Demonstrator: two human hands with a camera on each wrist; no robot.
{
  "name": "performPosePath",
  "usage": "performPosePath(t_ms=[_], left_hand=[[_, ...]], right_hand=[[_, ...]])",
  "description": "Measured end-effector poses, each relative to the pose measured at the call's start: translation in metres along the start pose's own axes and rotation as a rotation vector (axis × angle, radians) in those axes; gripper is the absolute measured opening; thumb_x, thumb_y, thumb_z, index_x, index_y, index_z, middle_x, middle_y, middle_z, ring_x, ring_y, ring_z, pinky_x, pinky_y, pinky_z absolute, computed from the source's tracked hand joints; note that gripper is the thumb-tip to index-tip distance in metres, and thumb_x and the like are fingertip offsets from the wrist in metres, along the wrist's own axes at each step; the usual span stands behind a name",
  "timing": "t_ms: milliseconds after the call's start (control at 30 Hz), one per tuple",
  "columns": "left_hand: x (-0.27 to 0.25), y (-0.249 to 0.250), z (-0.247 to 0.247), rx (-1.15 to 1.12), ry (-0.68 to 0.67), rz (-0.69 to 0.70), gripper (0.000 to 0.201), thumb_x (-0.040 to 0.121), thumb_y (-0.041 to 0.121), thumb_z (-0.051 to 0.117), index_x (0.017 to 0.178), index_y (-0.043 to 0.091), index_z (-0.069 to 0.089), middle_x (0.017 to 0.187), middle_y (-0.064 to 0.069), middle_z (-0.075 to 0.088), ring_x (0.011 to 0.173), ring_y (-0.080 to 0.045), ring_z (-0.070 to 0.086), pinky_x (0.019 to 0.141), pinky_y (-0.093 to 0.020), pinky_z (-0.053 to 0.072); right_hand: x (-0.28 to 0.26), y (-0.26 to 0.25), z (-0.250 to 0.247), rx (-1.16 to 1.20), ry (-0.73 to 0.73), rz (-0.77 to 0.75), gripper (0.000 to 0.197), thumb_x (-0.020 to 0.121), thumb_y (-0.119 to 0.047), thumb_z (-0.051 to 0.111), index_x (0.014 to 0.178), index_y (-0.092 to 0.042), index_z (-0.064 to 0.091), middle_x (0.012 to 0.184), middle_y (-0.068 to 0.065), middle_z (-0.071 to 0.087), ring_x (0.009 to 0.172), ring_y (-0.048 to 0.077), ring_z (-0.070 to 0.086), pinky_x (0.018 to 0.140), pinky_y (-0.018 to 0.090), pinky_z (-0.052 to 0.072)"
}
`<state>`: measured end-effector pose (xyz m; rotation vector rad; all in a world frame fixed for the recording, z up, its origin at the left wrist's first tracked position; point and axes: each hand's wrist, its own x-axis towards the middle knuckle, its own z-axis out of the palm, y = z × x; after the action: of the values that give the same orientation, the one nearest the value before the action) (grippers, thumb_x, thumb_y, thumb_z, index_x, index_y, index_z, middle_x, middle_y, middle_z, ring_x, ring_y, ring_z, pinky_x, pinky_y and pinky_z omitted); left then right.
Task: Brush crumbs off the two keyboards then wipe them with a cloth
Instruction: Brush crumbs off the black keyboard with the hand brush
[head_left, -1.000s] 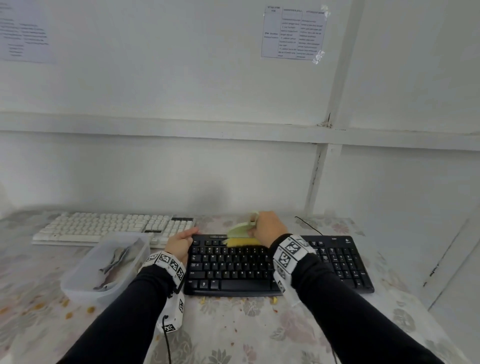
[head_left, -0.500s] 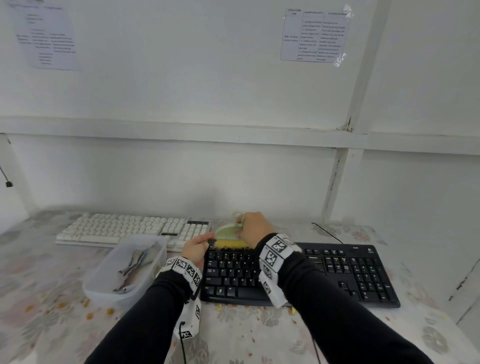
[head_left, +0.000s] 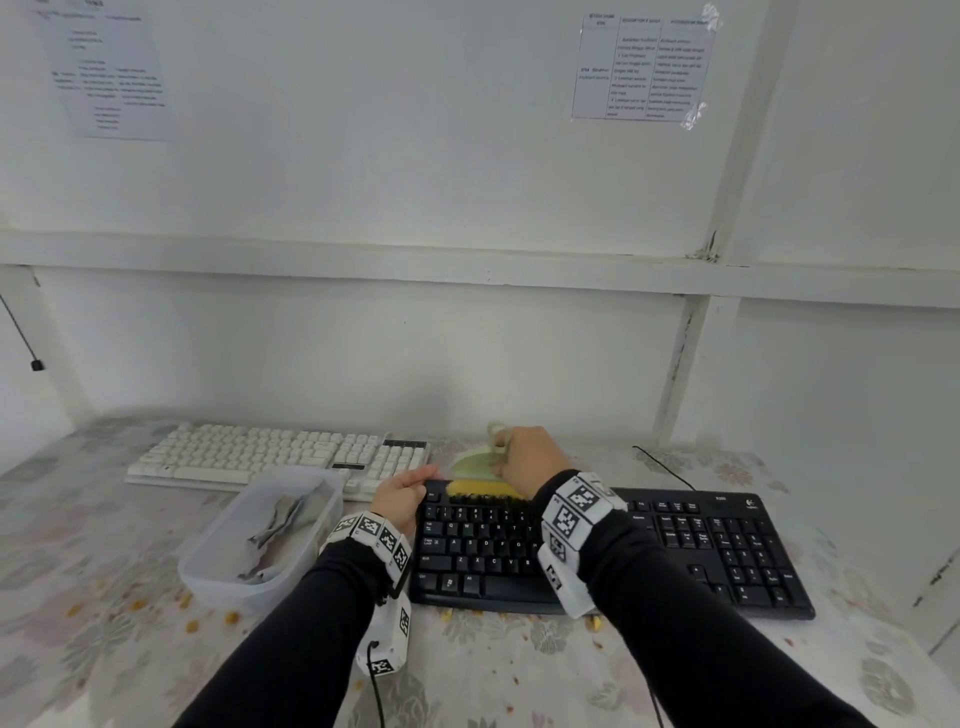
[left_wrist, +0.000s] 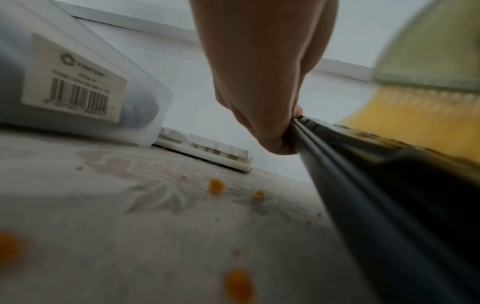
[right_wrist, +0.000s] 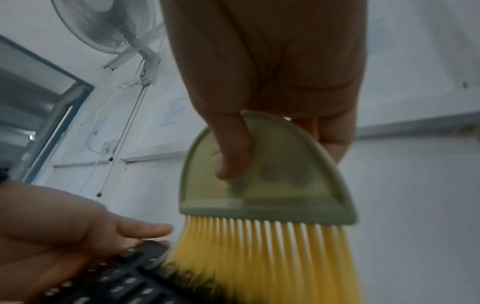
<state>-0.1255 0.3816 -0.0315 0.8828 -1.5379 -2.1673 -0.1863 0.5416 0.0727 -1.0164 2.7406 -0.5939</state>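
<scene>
The right hand (head_left: 530, 457) grips the pale green brush (head_left: 475, 465) by its handle, thumb pressed on the flat head, yellow bristles pointing down onto the top key row of the black keyboard (head_left: 597, 551). The left hand (head_left: 402, 493) clasps that keyboard's far left corner. The keyboard's long axis runs left to right across the table (head_left: 130, 649). Behind-left lies the white keyboard (head_left: 270, 457), beside 1 plastic tub (head_left: 218, 582).
</scene>
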Motion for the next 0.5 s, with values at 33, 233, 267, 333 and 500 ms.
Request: performPosePath(t_ms=[33,233,267,333,500], left_hand=[[0.000,0.000,0.000,-0.007,0.003,0.002,0.040,0.092,-0.017,0.029,0.125,-0.009,0.050,0.099,-0.017,0.061,0.085,-0.024,0.058,0.084,-0.035,0.048],[-0.001,0.000,0.002,-0.053,-0.008,0.003,0.038,0.092,-0.016,0.030,0.123,-0.008,0.051,0.091,-0.013,0.060,0.080,-0.021,0.059,0.073,-0.031,0.052],[0.000,-0.001,0.001,-0.056,-0.014,0.000,0.038,0.093,-0.016,0.029,0.123,-0.007,0.051,0.095,-0.015,0.061,0.080,-0.022,0.060,0.070,-0.031,0.055],[0.001,-0.001,0.001,-0.055,-0.013,0.004,0.038,0.093,-0.016,0.029,0.124,-0.007,0.051,0.109,-0.023,0.060,0.083,-0.023,0.060,0.072,-0.031,0.056],[0.003,-0.002,0.001,-0.047,-0.006,0.003,0.039,0.093,-0.015,0.028,0.124,-0.006,0.051,0.095,-0.017,0.062,0.079,-0.023,0.060,0.076,-0.035,0.051]], right_hand=[[-0.001,0.005,-0.006,-0.012,0.012,0.035,0.034,0.093,-0.012,0.049,0.127,-0.013,0.055,0.120,0.011,0.060,0.097,0.022,0.061,0.090,0.028,0.050],[-0.016,-0.010,-0.009,0.148,0.071,-0.071,0.034,0.098,-0.035,0.034,0.078,-0.010,0.048,0.064,-0.001,0.050,0.051,0.014,0.048,0.044,0.018,0.043],[-0.018,-0.018,-0.002,0.167,0.044,-0.100,0.033,0.099,-0.034,0.034,0.077,-0.012,0.044,0.061,-0.003,0.047,0.047,0.011,0.045,0.038,0.014,0.039],[-0.024,-0.028,0.015,0.179,-0.001,-0.143,0.034,0.100,-0.028,0.034,0.068,-0.015,0.040,0.058,-0.005,0.043,0.044,0.008,0.040,0.034,0.009,0.033],[-0.040,-0.027,0.019,0.105,-0.049,-0.115,0.042,0.098,-0.018,0.036,0.056,-0.014,0.033,0.056,-0.001,0.038,0.048,0.009,0.036,0.043,0.017,0.028]])
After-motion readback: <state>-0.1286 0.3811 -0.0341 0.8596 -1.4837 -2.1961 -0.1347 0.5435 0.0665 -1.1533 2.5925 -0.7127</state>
